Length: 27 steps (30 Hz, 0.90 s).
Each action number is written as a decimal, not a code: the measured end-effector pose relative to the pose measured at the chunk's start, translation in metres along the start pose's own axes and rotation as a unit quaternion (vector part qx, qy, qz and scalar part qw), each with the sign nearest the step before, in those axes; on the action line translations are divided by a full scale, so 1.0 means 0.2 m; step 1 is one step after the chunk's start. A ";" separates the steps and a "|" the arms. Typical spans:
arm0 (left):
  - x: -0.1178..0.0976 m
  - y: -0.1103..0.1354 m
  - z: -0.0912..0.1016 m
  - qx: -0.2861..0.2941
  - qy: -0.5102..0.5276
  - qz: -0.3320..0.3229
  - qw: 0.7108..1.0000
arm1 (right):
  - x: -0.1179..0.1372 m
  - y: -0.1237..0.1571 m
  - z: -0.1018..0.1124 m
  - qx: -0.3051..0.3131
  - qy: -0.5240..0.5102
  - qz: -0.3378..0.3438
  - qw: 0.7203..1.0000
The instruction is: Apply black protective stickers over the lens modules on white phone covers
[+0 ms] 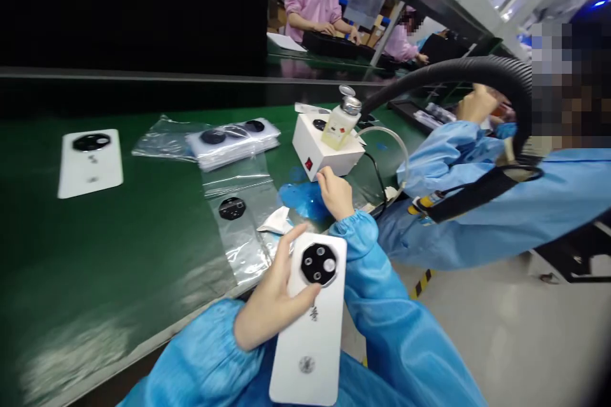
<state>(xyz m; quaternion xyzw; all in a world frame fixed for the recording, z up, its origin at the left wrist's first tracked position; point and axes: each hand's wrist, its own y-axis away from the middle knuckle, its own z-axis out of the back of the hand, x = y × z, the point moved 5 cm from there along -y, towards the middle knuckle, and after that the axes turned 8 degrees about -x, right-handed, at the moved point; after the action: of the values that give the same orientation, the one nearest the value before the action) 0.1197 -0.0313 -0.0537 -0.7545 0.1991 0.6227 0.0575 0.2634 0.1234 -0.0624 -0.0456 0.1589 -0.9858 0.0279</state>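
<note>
My left hand [277,299] grips a white phone back cover [305,337] by its edges, the thumb lying across its face just under the round black camera module [319,264]. My right hand [336,194] is closed beside the front of a white box [329,152], above a crumpled blue film [303,200]. What its fingers hold, if anything, is hidden. On the box stands a pump bottle [340,127] of pale yellow liquid, its lid up. A white wipe [277,221] lies near my left fingertips, beside a clear zip bag [241,248] with a black camera piece [232,208] on or in it.
Another white phone back cover [90,168] lies on the green bench [157,248] at left. Stacked bagged covers [233,140] sit mid-bench. A black hose [458,67] arches at right, near a co-worker's blue sleeve [434,152]. People in pink work across the bench.
</note>
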 end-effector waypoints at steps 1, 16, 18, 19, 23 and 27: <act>0.01 0.06 0.08 -0.048 0.010 0.009 0.999 | 0.03 -0.02 -0.01 -0.008 0.004 0.010 1.000; -0.20 0.32 0.48 -0.380 0.069 -0.081 0.919 | 0.26 0.13 0.07 -0.032 -0.080 0.214 0.973; -0.20 0.33 0.46 -0.365 0.063 -0.084 0.925 | 0.40 0.20 0.10 0.012 -0.138 0.309 0.941; -0.20 0.34 0.45 -0.357 0.057 -0.087 0.928 | 0.45 0.22 0.11 0.030 -0.161 0.345 0.924; -0.24 0.39 0.40 -0.340 0.031 -0.105 0.934 | 0.52 0.26 0.08 0.054 -0.213 0.385 0.897; -0.27 0.42 0.38 -0.333 0.055 -0.118 0.934 | 0.51 0.26 0.02 0.057 -0.236 0.372 0.896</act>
<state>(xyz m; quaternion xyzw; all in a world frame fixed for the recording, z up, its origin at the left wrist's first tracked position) 0.0107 -0.0707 -0.0039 -0.7813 -0.1076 0.5998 -0.1348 0.1654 0.0662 -0.0657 -0.2132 0.0966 -0.8713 0.4314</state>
